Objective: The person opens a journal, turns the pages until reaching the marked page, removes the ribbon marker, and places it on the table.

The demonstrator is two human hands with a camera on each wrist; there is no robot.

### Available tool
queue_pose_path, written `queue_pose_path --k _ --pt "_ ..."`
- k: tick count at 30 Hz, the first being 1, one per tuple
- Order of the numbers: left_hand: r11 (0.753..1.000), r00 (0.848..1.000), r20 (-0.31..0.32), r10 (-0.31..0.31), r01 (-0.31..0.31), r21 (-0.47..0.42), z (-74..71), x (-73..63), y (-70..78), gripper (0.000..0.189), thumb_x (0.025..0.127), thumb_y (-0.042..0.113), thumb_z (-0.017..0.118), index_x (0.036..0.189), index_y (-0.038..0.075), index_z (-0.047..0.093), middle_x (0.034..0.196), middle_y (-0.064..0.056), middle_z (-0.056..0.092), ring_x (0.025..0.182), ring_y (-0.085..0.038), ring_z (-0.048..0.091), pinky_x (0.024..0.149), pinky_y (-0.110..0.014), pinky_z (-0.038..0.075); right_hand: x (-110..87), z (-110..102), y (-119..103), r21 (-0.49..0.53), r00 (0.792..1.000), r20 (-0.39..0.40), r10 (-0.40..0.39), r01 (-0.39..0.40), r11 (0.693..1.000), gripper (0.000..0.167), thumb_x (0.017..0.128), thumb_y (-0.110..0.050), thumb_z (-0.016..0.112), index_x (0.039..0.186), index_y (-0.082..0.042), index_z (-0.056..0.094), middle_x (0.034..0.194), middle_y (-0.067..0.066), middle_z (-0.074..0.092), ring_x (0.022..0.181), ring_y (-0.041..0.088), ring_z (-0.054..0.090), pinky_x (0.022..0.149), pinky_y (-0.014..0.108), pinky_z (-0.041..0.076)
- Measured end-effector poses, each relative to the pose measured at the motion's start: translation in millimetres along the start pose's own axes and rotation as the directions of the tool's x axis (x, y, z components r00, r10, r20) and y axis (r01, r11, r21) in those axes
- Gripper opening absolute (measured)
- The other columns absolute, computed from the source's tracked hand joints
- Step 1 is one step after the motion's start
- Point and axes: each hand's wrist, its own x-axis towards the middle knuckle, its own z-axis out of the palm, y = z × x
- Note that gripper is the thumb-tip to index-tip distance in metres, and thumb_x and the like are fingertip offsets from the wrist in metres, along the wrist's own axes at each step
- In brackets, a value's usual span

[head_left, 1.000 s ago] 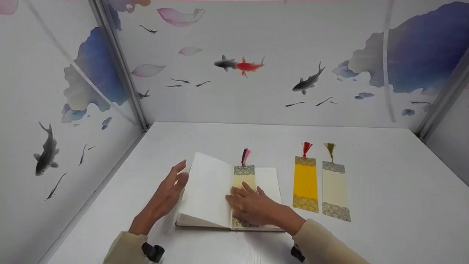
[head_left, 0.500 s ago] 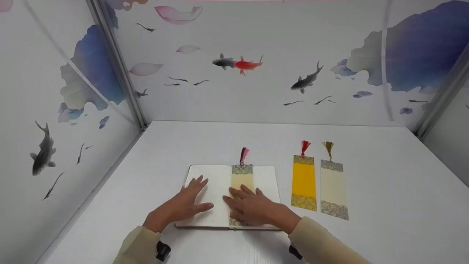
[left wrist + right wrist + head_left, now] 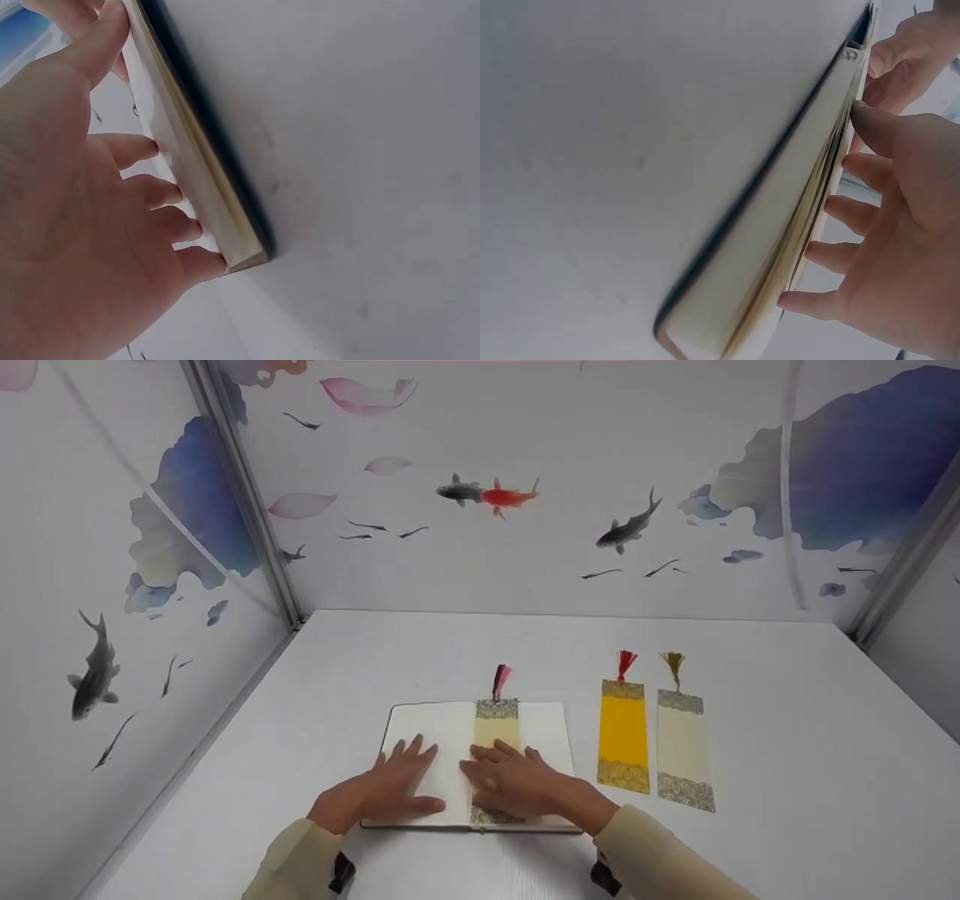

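Observation:
A notebook (image 3: 544, 727) lies open and flat on the white table. Along its middle fold, on the right page, rests a cream bookmark (image 3: 497, 727) with patterned ends and a pink and dark tassel (image 3: 501, 681) sticking out past the top edge. My right hand (image 3: 521, 784) presses on the bookmark's lower half with fingers spread, hiding part of it. On the left page my left hand (image 3: 397, 787) rests with its fingers extended and thumb toward the fold. Both wrist views show fingertips touching the page, with the page block (image 3: 202, 150) seen edge-on.
Right of the notebook lie a yellow bookmark (image 3: 623, 731) with a red tassel and a cream bookmark (image 3: 684, 742) with an olive tassel, side by side. Printed walls (image 3: 525, 562) with fish and petals enclose the table (image 3: 787, 720) at the back and sides.
The raised left page has come down flat. My left hand has moved from beside the notebook's left edge onto that page. My right hand has stayed on the bookmark.

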Motion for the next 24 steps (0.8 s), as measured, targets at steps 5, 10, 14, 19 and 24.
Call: queue_pose_path --k 5,10,14,19,24 --pt "1.0 1.0 0.018 0.003 -0.004 0.013 -0.9 0.2 1.1 0.094 0.092 0.063 0.058 0.161 0.01 0.021 0.169 -0.02 0.006 0.156 -0.043 0.002 0.124 -0.063 0.006 4.0 -4.1 4.0 0.127 0.997 -0.079 -0.014 0.024 0.992 0.053 0.098 -0.028 0.063 0.147 -0.012 0.051 0.158 0.012 0.042 0.149 0.039 0.034 0.112 0.073 0.027" --pt "1.0 0.999 0.032 -0.009 0.008 0.017 -2.1 1.0 2.9 0.095 0.092 0.061 0.06 0.161 0.01 0.02 0.169 -0.02 0.005 0.156 -0.044 0.002 0.124 -0.064 0.006 6.7 -5.6 12.2 0.248 0.947 -0.321 0.004 0.08 0.965 0.04 0.093 -0.008 0.066 0.129 0.006 0.062 0.137 0.028 0.057 0.129 0.044 0.054 0.104 0.064 0.043" --pt "0.999 0.999 0.045 -0.022 0.021 0.025 -3.1 1.6 4.6 0.095 0.092 0.06 0.061 0.161 0.009 0.019 0.169 -0.02 0.005 0.156 -0.043 0.001 0.124 -0.064 0.006 8.2 -5.8 19.4 0.4 0.872 -0.449 0.197 -0.001 0.917 0.032 0.09 -0.004 0.069 0.119 0.009 0.064 0.116 0.026 0.062 0.106 0.04 0.063 0.094 0.054 0.052" --pt "0.999 0.998 0.048 -0.036 0.035 0.028 -4.5 1.0 7.6 0.094 0.092 0.055 0.064 0.161 0.01 0.02 0.169 -0.019 0.005 0.157 -0.042 0.001 0.124 -0.063 0.007 11.9 -7.5 28.1 0.534 0.827 -0.351 0.439 -0.208 0.819 0.046 0.087 -0.015 0.076 0.121 0.011 0.058 0.11 0.024 0.062 0.094 0.03 0.061 0.085 0.045 0.053" --pt "0.998 0.997 0.059 -0.056 0.055 0.027 -5.9 1.4 9.8 0.094 0.091 0.054 0.067 0.161 0.01 0.021 0.169 -0.018 0.005 0.157 -0.041 0.001 0.125 -0.062 0.006 16.8 -8.3 29.6 0.542 0.816 -0.273 0.51 -0.308 0.782 0.067 0.08 -0.024 0.085 0.123 0.014 0.052 0.114 0.027 0.062 0.097 0.031 0.06 0.089 0.046 0.052"
